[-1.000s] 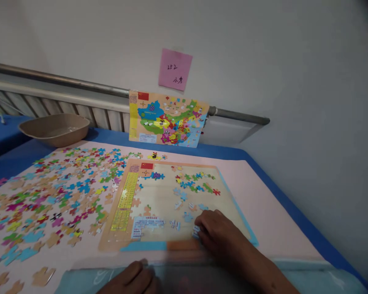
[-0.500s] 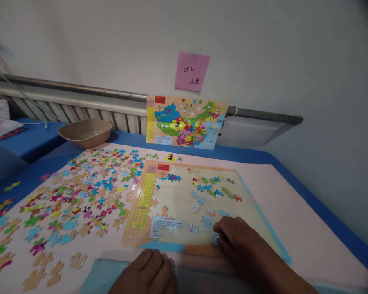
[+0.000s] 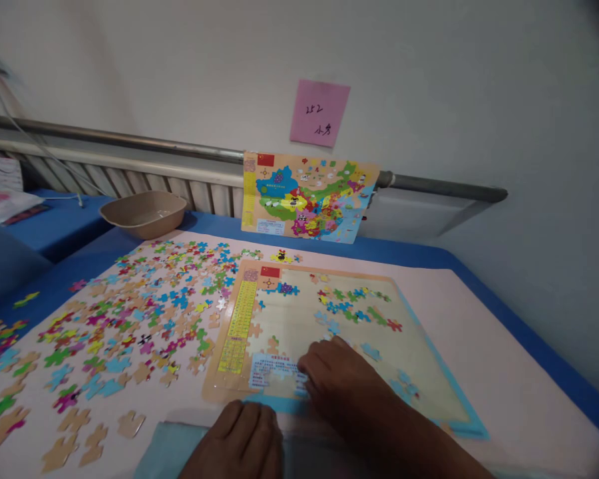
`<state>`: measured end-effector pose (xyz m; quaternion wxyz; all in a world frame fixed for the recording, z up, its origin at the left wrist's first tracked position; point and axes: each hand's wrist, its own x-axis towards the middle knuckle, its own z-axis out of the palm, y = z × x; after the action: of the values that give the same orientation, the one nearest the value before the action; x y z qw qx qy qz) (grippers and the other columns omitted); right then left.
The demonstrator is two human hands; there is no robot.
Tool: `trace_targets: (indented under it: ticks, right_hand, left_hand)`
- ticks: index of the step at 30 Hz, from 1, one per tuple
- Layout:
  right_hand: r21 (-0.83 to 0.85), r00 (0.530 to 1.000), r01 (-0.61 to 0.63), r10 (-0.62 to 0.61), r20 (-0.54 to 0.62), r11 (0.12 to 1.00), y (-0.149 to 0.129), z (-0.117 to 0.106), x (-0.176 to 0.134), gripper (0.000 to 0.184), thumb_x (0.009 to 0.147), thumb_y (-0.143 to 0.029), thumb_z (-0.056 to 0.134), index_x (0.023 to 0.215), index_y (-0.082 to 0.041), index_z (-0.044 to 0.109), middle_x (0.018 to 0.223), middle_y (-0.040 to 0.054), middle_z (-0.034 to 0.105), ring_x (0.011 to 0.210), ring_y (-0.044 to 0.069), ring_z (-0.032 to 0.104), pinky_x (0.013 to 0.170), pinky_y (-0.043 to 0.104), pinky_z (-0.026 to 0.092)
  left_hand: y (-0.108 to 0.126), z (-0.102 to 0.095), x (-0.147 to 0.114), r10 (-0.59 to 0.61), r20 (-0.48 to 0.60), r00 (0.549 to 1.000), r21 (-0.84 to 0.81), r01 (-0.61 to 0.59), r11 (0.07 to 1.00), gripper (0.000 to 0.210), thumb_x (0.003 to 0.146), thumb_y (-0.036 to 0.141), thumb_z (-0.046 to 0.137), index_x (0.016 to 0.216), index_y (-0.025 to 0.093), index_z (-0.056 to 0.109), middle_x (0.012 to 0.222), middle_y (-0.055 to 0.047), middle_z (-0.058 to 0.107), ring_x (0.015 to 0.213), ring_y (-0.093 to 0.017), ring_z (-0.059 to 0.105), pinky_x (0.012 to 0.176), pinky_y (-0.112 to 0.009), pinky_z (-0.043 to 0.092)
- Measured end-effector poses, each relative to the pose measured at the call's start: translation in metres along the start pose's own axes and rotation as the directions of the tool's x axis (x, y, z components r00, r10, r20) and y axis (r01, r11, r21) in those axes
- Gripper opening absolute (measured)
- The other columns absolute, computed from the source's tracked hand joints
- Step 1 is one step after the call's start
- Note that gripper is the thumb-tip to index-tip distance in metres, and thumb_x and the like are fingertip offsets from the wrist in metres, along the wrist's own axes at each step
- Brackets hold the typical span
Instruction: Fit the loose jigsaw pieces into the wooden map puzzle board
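A wooden puzzle board [image 3: 299, 313] lies flat on a pink mat [image 3: 479, 346], with only a few coloured pieces set into it. My right hand [image 3: 342, 382] rests on the board's near edge. Its fingertips touch the white and blue text pieces [image 3: 274, 369] at the lower left, and whether it grips a piece is hidden. My left hand [image 3: 239, 439] lies curled at the table's near edge on a light blue sheet [image 3: 167, 449], with nothing seen in it. Several loose puzzle pieces [image 3: 140, 313] are spread left of the board.
A finished map picture [image 3: 307, 197] leans against the wall under a pink note [image 3: 319, 113]. A tan bowl [image 3: 142, 213] stands at the back left by a radiator pipe [image 3: 130, 141]. The blue table edge [image 3: 529, 339] runs along the right.
My right hand has slid left along the board's near edge, from the lower middle to the text pieces. The view has turned left. My left hand has stayed put.
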<state>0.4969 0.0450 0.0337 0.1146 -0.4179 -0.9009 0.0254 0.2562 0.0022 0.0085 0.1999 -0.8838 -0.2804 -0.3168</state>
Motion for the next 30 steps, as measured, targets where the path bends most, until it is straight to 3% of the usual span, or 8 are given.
trace_targets:
  ticks: [3, 8, 15, 19, 25, 30]
  right_hand:
    - [-0.047, 0.997, 0.072, -0.07, 0.045, 0.996, -0.006, 0.009, 0.022, 0.02, 0.091, 0.0, 0.06, 0.093, -0.02, 0.059, 0.091, 0.0053, 0.065, 0.084, 0.025, 0.054, 0.08, 0.04, 0.031]
    - [-0.034, 0.993, 0.076, -0.072, 0.09, 0.997, -0.008, 0.024, 0.033, 0.02, 0.087, -0.001, 0.063, 0.092, -0.02, 0.059, 0.092, 0.0061, 0.066, 0.085, 0.025, 0.056, 0.081, 0.039, 0.033]
    - [-0.002, 0.987, 0.017, -0.016, 0.157, 1.0, -0.016, 0.021, 0.036, 0.025, 0.084, 0.004, 0.064, 0.093, -0.019, 0.062, 0.092, 0.0056, 0.068, 0.085, 0.025, 0.058, 0.085, 0.038, 0.039]
    - [0.037, 0.991, 0.008, -0.013, 0.133, 0.999, -0.017, 0.02, 0.035, 0.025, 0.083, 0.002, 0.065, 0.093, -0.02, 0.061, 0.093, 0.0051, 0.068, 0.087, 0.025, 0.059, 0.087, 0.037, 0.04]
    - [0.017, 0.991, 0.031, -0.033, 0.126, 0.999, -0.016, 0.026, 0.033, 0.023, 0.083, 0.001, 0.066, 0.091, -0.02, 0.06, 0.092, 0.0057, 0.067, 0.087, 0.026, 0.06, 0.088, 0.039, 0.041]
    - [0.014, 0.991, 0.033, -0.034, 0.129, 0.999, -0.019, 0.024, 0.033, 0.025, 0.081, 0.002, 0.063, 0.091, -0.021, 0.06, 0.09, 0.0054, 0.067, 0.086, 0.025, 0.059, 0.087, 0.038, 0.041]
  left_hand:
    - [0.001, 0.002, -0.006, 0.014, 0.005, 1.0, -0.012, -0.014, 1.0, 0.043, 0.114, 0.004, 0.026, 0.1, 0.016, 0.065, 0.093, -0.001, 0.075, 0.089, -0.02, 0.063, 0.088, -0.037, 0.044]
    - [0.003, 0.009, -0.024, 0.038, 0.136, 0.99, -0.025, -0.034, 0.999, 0.014, 0.11, 0.014, 0.053, 0.112, 0.013, 0.067, 0.102, -0.004, 0.075, 0.097, -0.02, 0.064, 0.095, -0.035, 0.047]
    - [0.002, 0.008, -0.018, -0.008, 0.087, 0.996, -0.057, 0.013, 0.998, 0.032, 0.113, 0.008, 0.038, 0.105, 0.013, 0.069, 0.096, -0.002, 0.077, 0.094, -0.019, 0.063, 0.092, -0.033, 0.047]
    - [0.001, 0.007, -0.009, -0.037, 0.053, 0.998, -0.059, 0.04, 0.997, 0.049, 0.115, 0.004, 0.023, 0.098, 0.015, 0.067, 0.09, -0.001, 0.077, 0.087, -0.019, 0.063, 0.088, -0.034, 0.045]
    - [0.002, 0.008, -0.007, -0.014, 0.032, 0.999, -0.054, 0.016, 0.998, 0.035, 0.11, 0.002, 0.036, 0.095, 0.015, 0.066, 0.087, -0.001, 0.075, 0.081, -0.019, 0.061, 0.084, -0.036, 0.043]
    - [0.003, 0.008, -0.006, -0.044, 0.005, 0.999, -0.068, 0.044, 0.997, 0.048, 0.112, 0.0, 0.026, 0.089, 0.016, 0.065, 0.083, 0.0, 0.073, 0.076, -0.018, 0.059, 0.081, -0.035, 0.043]
